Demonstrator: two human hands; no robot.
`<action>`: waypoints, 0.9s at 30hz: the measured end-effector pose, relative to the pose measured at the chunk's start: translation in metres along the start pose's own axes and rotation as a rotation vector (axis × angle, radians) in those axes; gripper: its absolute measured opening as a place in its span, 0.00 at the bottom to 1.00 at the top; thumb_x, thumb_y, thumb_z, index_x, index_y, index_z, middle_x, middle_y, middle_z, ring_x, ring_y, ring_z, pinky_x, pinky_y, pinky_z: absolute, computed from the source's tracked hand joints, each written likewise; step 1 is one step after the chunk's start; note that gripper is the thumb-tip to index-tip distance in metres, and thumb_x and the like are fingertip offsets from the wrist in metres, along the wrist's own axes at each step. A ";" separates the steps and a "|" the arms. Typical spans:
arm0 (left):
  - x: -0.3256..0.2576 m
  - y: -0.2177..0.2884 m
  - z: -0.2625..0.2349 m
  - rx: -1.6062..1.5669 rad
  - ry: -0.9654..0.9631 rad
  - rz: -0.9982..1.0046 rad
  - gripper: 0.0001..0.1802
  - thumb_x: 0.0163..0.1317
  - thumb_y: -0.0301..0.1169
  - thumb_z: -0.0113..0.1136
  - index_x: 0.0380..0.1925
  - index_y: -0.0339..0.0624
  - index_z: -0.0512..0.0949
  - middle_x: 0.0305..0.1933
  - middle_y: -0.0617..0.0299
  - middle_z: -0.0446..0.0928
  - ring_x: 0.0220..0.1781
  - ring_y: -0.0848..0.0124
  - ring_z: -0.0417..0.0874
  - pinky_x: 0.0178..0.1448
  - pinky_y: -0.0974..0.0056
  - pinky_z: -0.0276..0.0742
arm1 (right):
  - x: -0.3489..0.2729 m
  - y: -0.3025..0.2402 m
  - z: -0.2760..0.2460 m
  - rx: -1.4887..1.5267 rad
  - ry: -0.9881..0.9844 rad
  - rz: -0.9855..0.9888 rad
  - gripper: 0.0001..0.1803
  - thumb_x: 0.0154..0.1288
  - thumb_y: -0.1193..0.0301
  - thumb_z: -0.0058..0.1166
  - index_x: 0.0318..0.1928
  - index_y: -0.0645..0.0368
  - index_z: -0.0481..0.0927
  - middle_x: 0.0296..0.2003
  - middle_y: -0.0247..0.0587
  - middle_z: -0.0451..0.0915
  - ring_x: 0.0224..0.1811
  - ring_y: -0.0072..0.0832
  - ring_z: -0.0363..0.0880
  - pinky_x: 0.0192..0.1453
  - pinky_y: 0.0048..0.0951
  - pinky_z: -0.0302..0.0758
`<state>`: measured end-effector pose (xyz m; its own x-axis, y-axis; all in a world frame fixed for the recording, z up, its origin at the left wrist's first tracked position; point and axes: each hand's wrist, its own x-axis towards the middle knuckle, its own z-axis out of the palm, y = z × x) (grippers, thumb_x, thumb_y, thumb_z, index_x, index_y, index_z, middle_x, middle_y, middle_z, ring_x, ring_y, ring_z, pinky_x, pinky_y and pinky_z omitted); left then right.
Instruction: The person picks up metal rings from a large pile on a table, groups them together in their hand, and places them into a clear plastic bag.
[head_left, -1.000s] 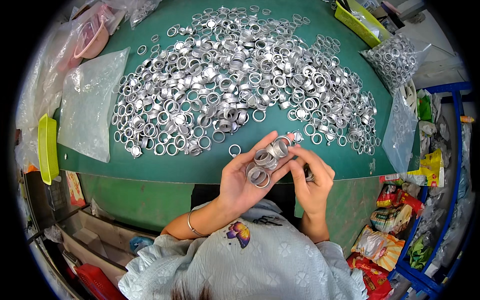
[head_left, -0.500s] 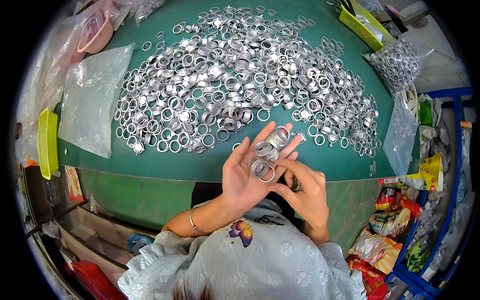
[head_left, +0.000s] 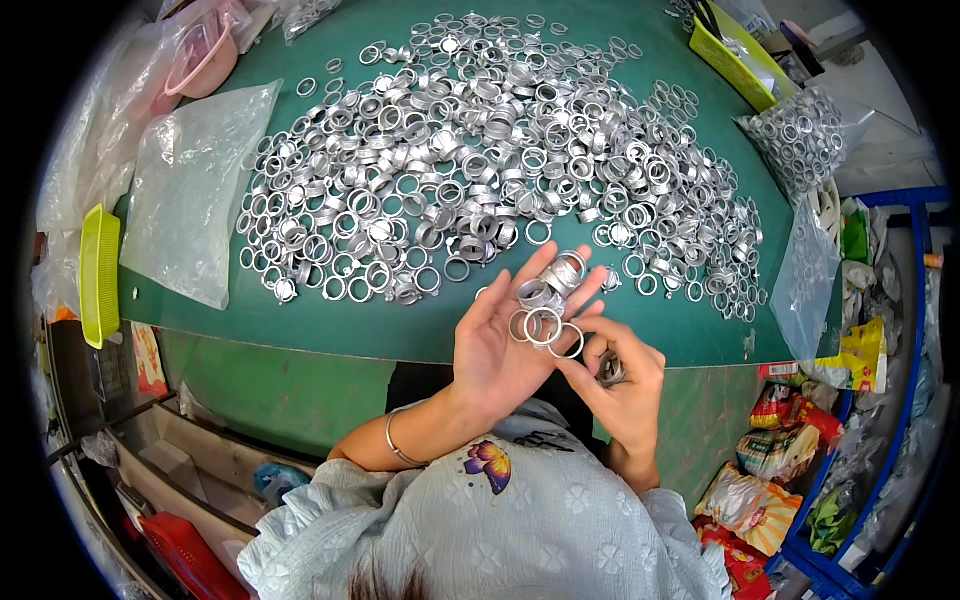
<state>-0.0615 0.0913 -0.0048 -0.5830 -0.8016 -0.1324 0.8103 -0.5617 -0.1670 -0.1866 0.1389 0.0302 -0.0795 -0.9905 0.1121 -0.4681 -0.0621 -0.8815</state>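
My left hand (head_left: 490, 345) is palm up at the table's front edge, fingers extended, with several silver metal rings (head_left: 541, 327) lying on the palm and fingers. Thumb and forefinger of my right hand (head_left: 622, 385) pinch one thin ring (head_left: 567, 341) at the edge of that palm. More metal rings (head_left: 610, 368) sit inside the curled fingers of the right hand; how many is hidden. Beyond both hands spreads a wide heap of similar rings (head_left: 430, 190), some of them with small tabs.
The heap lies on a green table (head_left: 330, 335). A clear plastic bag (head_left: 190, 200) lies flat at left, beside a yellow-green basket (head_left: 100, 275). At right stand a bag filled with rings (head_left: 800, 140) and a yellow basket (head_left: 735, 60). Blue shelving (head_left: 900, 400) holds packets.
My right hand has drawn a thin ring slightly away from the left palm. The rings on the palm have shifted and spread. The whole view has moved a little.
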 end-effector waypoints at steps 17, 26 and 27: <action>-0.002 -0.004 -0.004 -0.099 0.054 0.019 0.22 0.67 0.41 0.35 0.56 0.43 0.66 0.65 0.50 0.58 0.69 0.52 0.53 0.67 0.48 0.53 | 0.005 0.007 0.006 -0.214 0.264 -0.190 0.19 0.43 0.80 0.65 0.40 0.63 0.77 0.16 0.34 0.68 0.15 0.20 0.65 0.18 0.20 0.63; 0.001 -0.004 -0.001 0.001 0.076 -0.012 0.22 0.65 0.41 0.38 0.56 0.45 0.66 0.65 0.53 0.58 0.69 0.53 0.52 0.67 0.46 0.50 | 0.007 0.012 0.001 -0.195 0.124 -0.160 0.19 0.44 0.79 0.64 0.41 0.63 0.77 0.17 0.35 0.68 0.16 0.22 0.66 0.19 0.22 0.64; 0.001 -0.004 0.000 0.010 0.077 -0.013 0.22 0.65 0.40 0.38 0.56 0.46 0.66 0.66 0.53 0.58 0.69 0.53 0.51 0.67 0.47 0.50 | 0.007 0.012 0.000 -0.200 0.091 -0.144 0.19 0.44 0.79 0.64 0.41 0.63 0.77 0.18 0.36 0.69 0.16 0.22 0.66 0.19 0.23 0.64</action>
<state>-0.0657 0.0927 -0.0044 -0.5962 -0.7763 -0.2049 0.8028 -0.5744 -0.1598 -0.1926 0.1310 0.0205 -0.0741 -0.9576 0.2784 -0.6440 -0.1672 -0.7465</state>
